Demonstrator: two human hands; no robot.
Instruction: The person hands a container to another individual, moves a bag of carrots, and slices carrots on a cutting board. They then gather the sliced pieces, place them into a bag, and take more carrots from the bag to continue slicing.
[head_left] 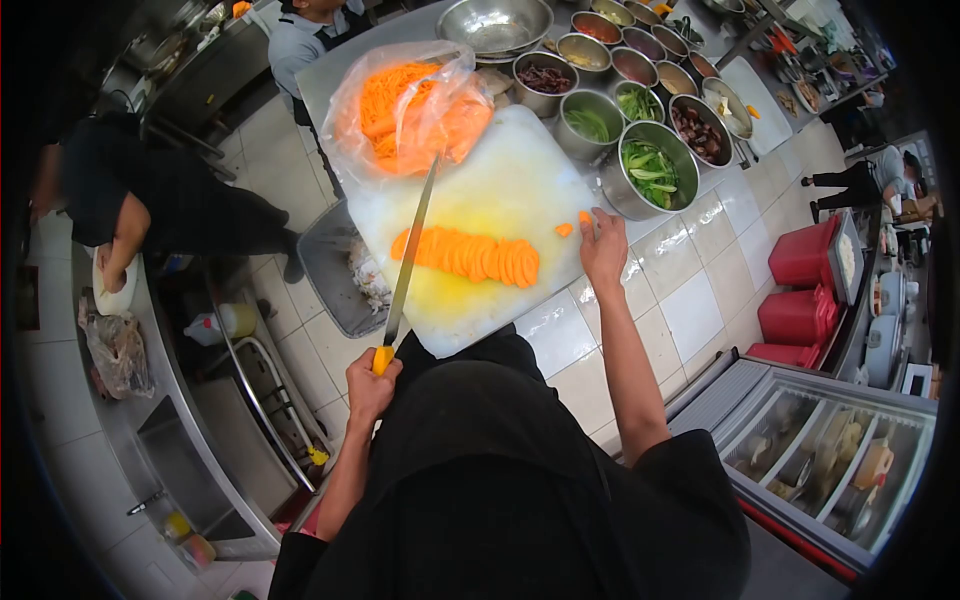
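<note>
My left hand is closed round the yellow handle of a long kitchen knife. Its blade slants up across the white cutting board, over the left end of a row of carrot slices. The slices overlap and lean on one another. At the board's right edge, my right hand has its fingers stretched out, with the fingertips beside a small carrot piece. Another carrot bit lies just left of it. Above the blade tip sits a clear plastic bag with shredded carrot in it.
Metal pots of cut greens and dark pieces stand right of the board. A metal bowl is behind. A grey bin stands below the board's left edge. A co-worker bends over a counter at left.
</note>
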